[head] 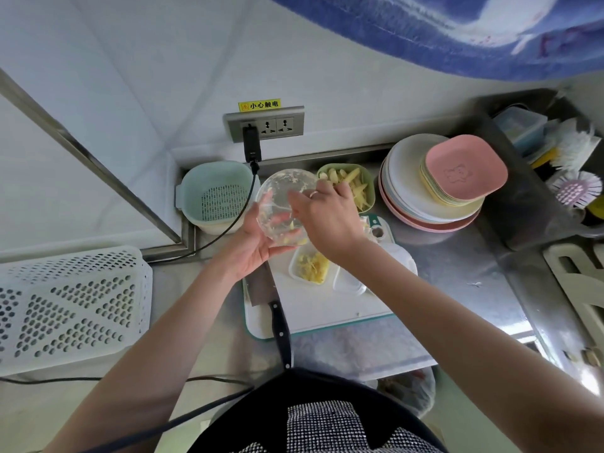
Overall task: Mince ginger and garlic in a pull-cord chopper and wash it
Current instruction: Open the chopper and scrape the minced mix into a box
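The clear chopper bowl point(285, 207) tilts above a small white dish point(312, 267) of minced ginger and garlic on the cutting board point(327, 308); my left hand point(251, 246) cups it, fingers curled round its base, while my right hand point(323, 214) reaches inside, fingers hidden. I judge I'm scraping out remnants; washing should follow
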